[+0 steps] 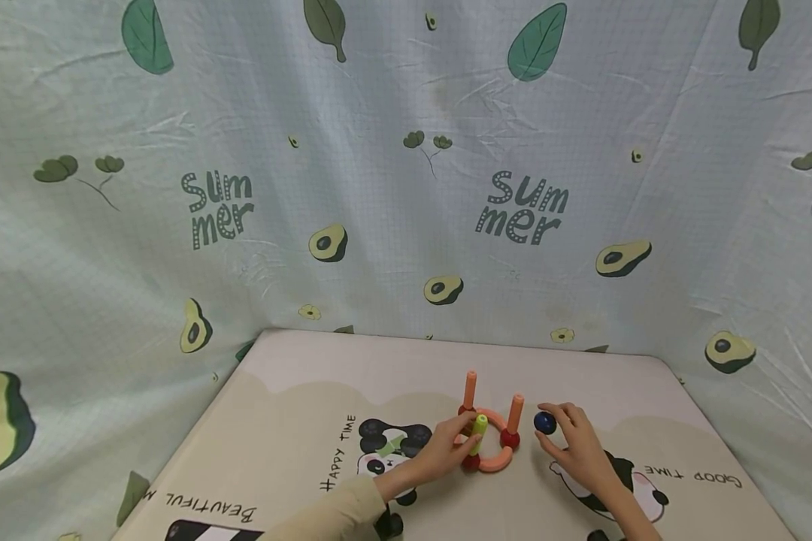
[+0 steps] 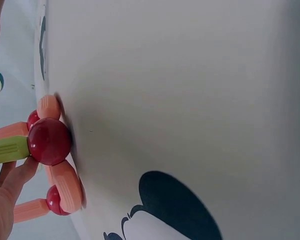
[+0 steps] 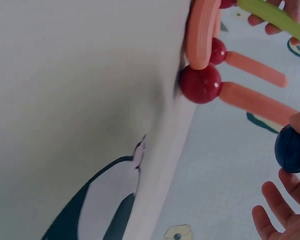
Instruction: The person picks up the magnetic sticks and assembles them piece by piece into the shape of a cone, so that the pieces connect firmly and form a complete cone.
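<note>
A toy frame of orange curved pieces joined by red balls lies in a ring on the table. Orange rods rise from two of the balls, and a lime-green rod stands on the nearest one. Fingers and thumb of my left hand pinch that green rod low down, close to its red ball. To the right of the frame, my right hand holds a dark blue ball between thumb and fingertip, apart from the frame. Its other fingers are spread in the right wrist view.
The pale tabletop carries printed pandas and lettering. Behind its far edge hangs a light curtain with avocados and leaves printed on it.
</note>
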A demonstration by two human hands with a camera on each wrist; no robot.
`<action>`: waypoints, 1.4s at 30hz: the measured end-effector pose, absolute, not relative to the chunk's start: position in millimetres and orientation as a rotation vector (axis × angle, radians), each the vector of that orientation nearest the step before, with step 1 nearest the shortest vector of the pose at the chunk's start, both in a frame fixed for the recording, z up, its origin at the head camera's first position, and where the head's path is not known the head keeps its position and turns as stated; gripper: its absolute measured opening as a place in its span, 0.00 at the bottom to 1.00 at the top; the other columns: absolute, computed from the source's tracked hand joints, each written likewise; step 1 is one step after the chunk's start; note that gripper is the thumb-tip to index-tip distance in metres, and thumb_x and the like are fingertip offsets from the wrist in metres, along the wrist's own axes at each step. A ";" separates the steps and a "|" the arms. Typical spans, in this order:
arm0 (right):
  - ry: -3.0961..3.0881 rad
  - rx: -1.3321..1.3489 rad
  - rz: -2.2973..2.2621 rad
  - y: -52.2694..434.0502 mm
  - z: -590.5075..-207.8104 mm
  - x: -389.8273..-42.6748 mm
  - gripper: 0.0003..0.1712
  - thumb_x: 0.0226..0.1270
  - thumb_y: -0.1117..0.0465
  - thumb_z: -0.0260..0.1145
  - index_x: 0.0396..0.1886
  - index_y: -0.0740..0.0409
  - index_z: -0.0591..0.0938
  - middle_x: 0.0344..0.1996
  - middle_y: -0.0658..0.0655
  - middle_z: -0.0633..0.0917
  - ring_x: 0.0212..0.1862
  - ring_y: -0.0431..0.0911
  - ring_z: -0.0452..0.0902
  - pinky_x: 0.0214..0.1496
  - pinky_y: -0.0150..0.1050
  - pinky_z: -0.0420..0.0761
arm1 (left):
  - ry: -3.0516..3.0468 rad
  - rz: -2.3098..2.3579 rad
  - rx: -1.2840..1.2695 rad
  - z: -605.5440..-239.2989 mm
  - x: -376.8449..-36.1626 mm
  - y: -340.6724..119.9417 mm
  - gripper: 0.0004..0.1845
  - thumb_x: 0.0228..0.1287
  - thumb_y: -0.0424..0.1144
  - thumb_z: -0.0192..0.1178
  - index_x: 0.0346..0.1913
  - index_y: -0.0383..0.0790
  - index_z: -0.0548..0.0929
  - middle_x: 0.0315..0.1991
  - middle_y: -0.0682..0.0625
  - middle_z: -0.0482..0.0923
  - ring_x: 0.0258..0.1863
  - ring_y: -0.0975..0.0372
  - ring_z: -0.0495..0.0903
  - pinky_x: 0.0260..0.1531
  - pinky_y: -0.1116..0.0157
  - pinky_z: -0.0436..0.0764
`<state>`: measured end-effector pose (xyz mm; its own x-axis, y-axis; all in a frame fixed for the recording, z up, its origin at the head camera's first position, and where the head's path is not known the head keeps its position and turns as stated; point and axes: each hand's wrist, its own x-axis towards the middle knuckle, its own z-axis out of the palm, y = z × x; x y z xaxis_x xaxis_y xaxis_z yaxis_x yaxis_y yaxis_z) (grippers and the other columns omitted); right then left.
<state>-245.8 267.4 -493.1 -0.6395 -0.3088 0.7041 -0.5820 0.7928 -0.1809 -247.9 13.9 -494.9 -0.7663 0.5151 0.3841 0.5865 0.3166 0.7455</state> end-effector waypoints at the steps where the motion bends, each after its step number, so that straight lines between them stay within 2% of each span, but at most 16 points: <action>1: -2.294 0.655 0.529 265.3 -491.2 -245.0 0.32 0.32 0.66 0.75 0.45 0.60 0.76 0.34 0.51 0.75 0.37 0.41 0.68 0.36 0.33 0.67 | -2.489 -1.455 -1.041 -494.4 -248.0 13.9 0.15 0.65 0.38 0.49 0.53 0.41 0.71 0.41 0.45 0.79 0.39 0.63 0.77 0.42 0.67 0.78; 5: -2.300 0.656 0.542 256.4 -483.3 -241.8 0.32 0.32 0.66 0.76 0.43 0.61 0.74 0.38 0.53 0.76 0.41 0.43 0.71 0.44 0.31 0.67 | -2.518 -1.437 -1.020 -490.1 -246.1 14.5 0.15 0.65 0.37 0.50 0.53 0.39 0.71 0.40 0.46 0.79 0.38 0.63 0.77 0.42 0.67 0.78; 12: -2.259 0.779 0.538 240.6 -466.7 -241.0 0.32 0.32 0.68 0.75 0.43 0.61 0.73 0.39 0.53 0.76 0.43 0.44 0.70 0.48 0.30 0.65 | -2.516 -1.454 -1.061 -466.2 -233.4 13.7 0.14 0.63 0.30 0.50 0.51 0.33 0.71 0.41 0.38 0.78 0.38 0.54 0.79 0.40 0.69 0.78; 15: -2.247 0.825 0.533 233.4 -460.3 -241.0 0.31 0.34 0.67 0.75 0.44 0.60 0.74 0.41 0.53 0.77 0.44 0.45 0.69 0.47 0.34 0.67 | -2.515 -1.450 -1.071 -462.7 -231.6 13.3 0.14 0.62 0.30 0.50 0.51 0.33 0.71 0.41 0.38 0.78 0.38 0.54 0.80 0.38 0.71 0.78; 21: -2.231 0.880 0.493 221.3 -450.9 -241.2 0.30 0.36 0.65 0.74 0.46 0.57 0.76 0.42 0.53 0.76 0.45 0.45 0.68 0.42 0.42 0.71 | -2.501 -1.456 -1.070 -483.6 -243.1 15.5 0.15 0.64 0.33 0.50 0.53 0.35 0.70 0.43 0.41 0.78 0.39 0.56 0.80 0.38 0.70 0.78; 31: -2.222 0.933 0.521 206.5 -447.8 -243.2 0.32 0.37 0.64 0.75 0.48 0.54 0.77 0.43 0.51 0.77 0.45 0.42 0.66 0.41 0.40 0.69 | -2.443 -1.408 -1.149 -490.1 -248.9 12.3 0.15 0.64 0.35 0.49 0.53 0.34 0.70 0.42 0.42 0.79 0.39 0.60 0.80 0.38 0.74 0.77; 42: -2.249 0.939 0.498 201.1 -449.5 -242.8 0.31 0.39 0.63 0.73 0.50 0.52 0.76 0.44 0.51 0.77 0.46 0.43 0.67 0.41 0.41 0.69 | -2.428 -1.443 -1.146 -489.9 -249.9 12.9 0.15 0.63 0.33 0.51 0.52 0.33 0.71 0.42 0.41 0.79 0.40 0.59 0.80 0.39 0.72 0.78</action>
